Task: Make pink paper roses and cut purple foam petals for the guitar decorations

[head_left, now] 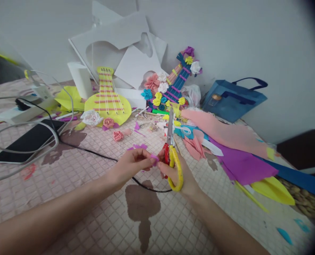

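Purple scrap (154, 160), above the desk (99, 216), right between the two hands. Pinched in the fingertips of the left hand (132, 163): grip narrow there, thumb and forefinger closed on the paper. Right up against it, the thumb and fingertips of the right hand (187, 177); cannot tell how firmly pressed. In that same right grip, scissors (170, 136), held with the blades together and pointing away toward the wall, red and yellow handles resting against the fingers.

Just beyond the left hand, flat on the desk, purple bits (140, 146). Under both wrists, a black cable (93, 153), looped across the patterned cover. A little farther off, two pink roses (117, 135), then a white flower (91, 117) at the foot of a yellow guitar (107, 102), propped upright with white strings. To its right, leaning back, a blue guitar (177, 88) with blooms clustered at both ends.

On the right side, overlapping sheets: pink paper (215, 127), purple paper (245, 164), yellow paper (275, 190). Behind them, a blue bag (234, 102). Far left, a tablet (27, 145) beneath a grey cable. Against the wall, white cut-out boards (109, 32).
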`<action>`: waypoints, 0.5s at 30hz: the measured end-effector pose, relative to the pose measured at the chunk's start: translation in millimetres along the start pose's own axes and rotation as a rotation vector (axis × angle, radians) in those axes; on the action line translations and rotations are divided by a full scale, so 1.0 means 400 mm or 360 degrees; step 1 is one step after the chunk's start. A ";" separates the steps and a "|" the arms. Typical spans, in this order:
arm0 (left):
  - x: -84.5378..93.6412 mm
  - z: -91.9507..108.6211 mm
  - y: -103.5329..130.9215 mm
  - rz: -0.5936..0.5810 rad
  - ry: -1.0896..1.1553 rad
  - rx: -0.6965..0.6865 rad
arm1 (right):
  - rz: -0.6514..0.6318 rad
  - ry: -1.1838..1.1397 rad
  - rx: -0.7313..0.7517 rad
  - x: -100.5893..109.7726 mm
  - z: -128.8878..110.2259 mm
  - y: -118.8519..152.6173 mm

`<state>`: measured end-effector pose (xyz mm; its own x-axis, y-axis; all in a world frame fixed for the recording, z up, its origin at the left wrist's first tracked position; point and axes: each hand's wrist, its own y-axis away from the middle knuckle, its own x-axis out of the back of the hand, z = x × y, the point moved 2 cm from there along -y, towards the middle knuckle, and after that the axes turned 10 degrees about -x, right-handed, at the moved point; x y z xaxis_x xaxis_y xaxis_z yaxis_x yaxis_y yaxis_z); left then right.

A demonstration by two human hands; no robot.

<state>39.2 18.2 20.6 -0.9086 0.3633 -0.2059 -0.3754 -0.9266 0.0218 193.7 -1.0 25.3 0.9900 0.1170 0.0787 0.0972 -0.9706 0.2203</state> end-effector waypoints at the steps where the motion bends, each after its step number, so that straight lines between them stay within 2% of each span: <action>1: 0.004 0.000 -0.002 -0.0026 -0.0032 0.0005 | -0.0024 0.0016 -0.0031 0.000 0.000 -0.001; 4: 0.015 0.006 -0.007 -0.0022 0.0007 0.0001 | -0.0055 -0.0002 -0.0060 -0.001 0.004 -0.003; 9: 0.028 0.030 -0.016 0.0158 0.0334 -0.0064 | -0.0180 -0.0118 -0.0102 -0.009 0.015 0.001; 15: 0.049 0.055 -0.023 0.0352 0.0352 -0.0314 | -0.0303 0.0133 -0.0134 -0.023 0.038 0.016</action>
<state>20.7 35.8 37.9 -0.8943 0.1426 -0.4242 -0.1125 -0.9891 -0.0952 186.7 -11.4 11.2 0.9423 0.3172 0.1073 0.2695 -0.9085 0.3193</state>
